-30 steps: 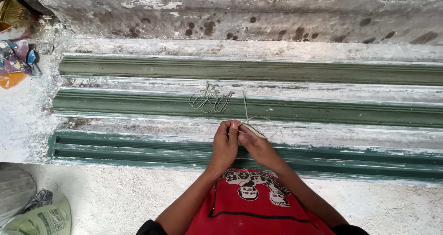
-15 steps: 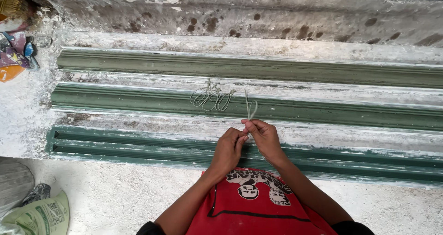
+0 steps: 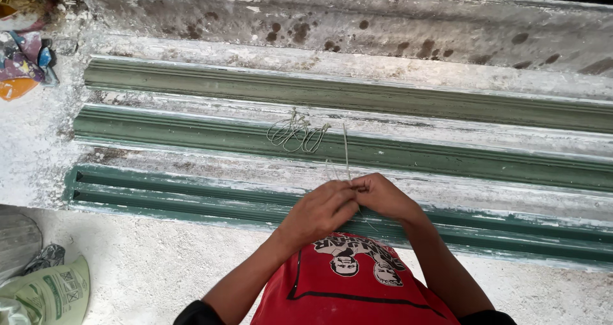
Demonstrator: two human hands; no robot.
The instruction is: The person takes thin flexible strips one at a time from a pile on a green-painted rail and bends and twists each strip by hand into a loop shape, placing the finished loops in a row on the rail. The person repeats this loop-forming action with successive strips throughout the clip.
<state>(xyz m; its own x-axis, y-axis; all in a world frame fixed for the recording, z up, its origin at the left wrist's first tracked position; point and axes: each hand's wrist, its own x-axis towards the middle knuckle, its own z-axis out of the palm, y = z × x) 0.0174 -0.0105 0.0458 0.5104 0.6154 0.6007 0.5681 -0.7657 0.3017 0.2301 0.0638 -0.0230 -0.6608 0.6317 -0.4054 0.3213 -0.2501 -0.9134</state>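
Observation:
My left hand (image 3: 318, 211) and my right hand (image 3: 382, 196) meet over the nearest of the long green moulds (image 3: 191, 194), fingertips pinched together on a thin pale fibre strand (image 3: 345, 151) that rises from them toward the middle mould. A small coiled bundle of the same fibre (image 3: 295, 133) lies on the middle green mould (image 3: 447, 156), just beyond my hands. A third green mould (image 3: 319, 94) runs farther back. My red printed shirt fills the bottom centre.
The moulds sit in white plaster-crusted bedding against a stained concrete ledge (image 3: 383, 25). Coloured rags (image 3: 22, 60) lie at the far left. A green-printed sack (image 3: 48, 293) and a grey ribbed object (image 3: 16, 242) rest on the floor at lower left.
My hands have stayed together on the strand, shifting slightly; the upright length of fibre above them looks shorter and the view has drifted a little.

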